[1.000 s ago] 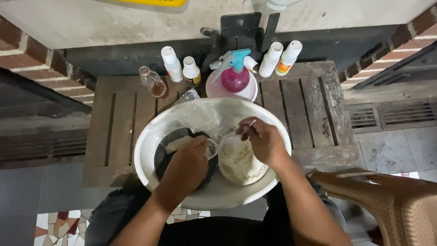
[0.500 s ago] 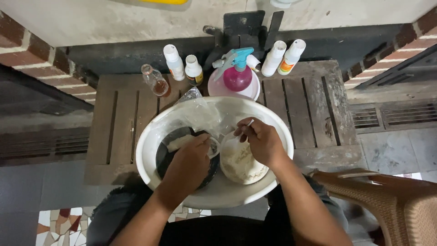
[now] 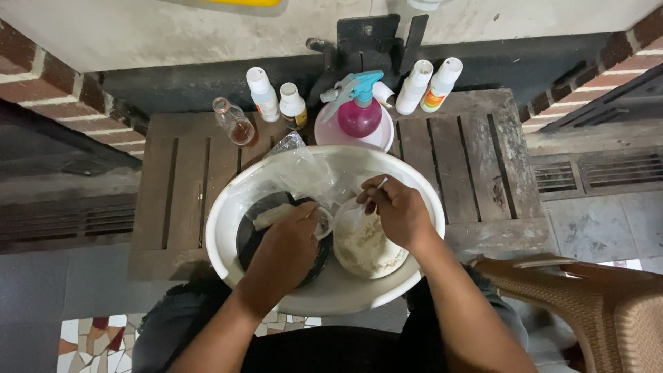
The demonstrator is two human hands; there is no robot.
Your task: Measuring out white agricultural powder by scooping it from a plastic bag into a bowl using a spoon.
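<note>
Inside the white basin, the left hand pinches a clear bag over the black dish; the right hand grips its other edge above the white powder. A pink spray bottle stands behind the basin.

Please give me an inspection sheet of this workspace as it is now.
Surface: slatted dark wooden table, stained.
Job's things: large white plastic basin holding a black round pot, a bag of pale crumbly material and clear plastic film.
Clutter: pink spray bottle with blue trigger, four white bottles, small glass bottle.
Hands: left hand over the pot; right hand at the bag.
Cables: nothing seen.
Surroundings: brick walls, tiled floor, woven brown chair.
</note>
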